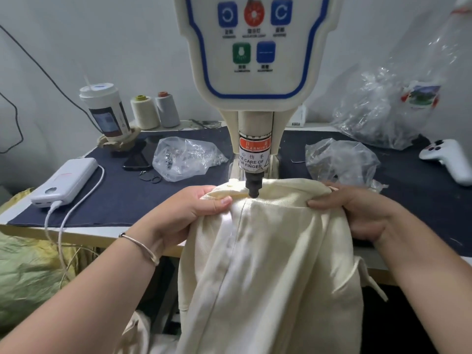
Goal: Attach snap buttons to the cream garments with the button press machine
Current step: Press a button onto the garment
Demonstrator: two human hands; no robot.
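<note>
Under the press's "WARNING" label (253,146), both hands' fingers (222,202) pinch the cream garment (268,251).

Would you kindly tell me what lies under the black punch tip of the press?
The cream garment lies under the black punch tip, held by the left hand and right hand. Whatever lies beneath the fabric is covered.

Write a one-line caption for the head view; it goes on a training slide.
Both hands, left hand and right hand, hold a cream garment under the button press machine.
</note>
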